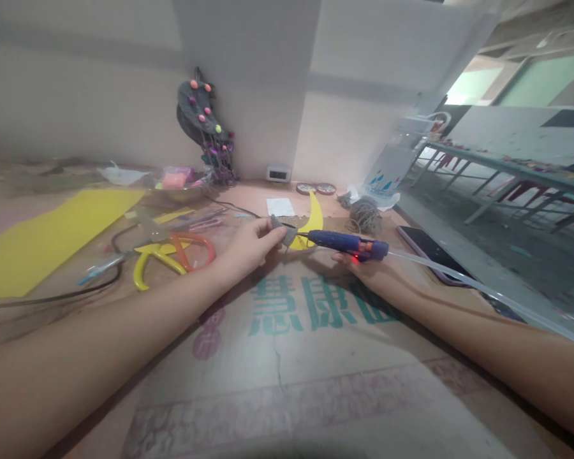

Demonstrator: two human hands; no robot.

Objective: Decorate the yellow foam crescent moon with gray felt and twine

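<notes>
My left hand point(251, 245) pinches a small grey felt piece point(283, 231) between thumb and fingers above the cardboard sheet point(277, 357). My right hand point(363, 266) is closed round a blue glue gun point(347, 242), whose nozzle points left and meets the grey piece. A red light glows on the gun's underside, and a clear glue stick point(459, 277) trails out of its back to the right. A yellow crescent cutout point(314, 220) lies just behind the nozzle.
Yellow-handled scissors point(155, 258) and orange-handled scissors point(196, 248) lie at left beside a black cable and a yellow foam sheet point(43, 239). A phone point(425, 245) lies at right, a twine ball point(363, 213) behind it. A grey beaded ornament point(201, 121) leans on the wall.
</notes>
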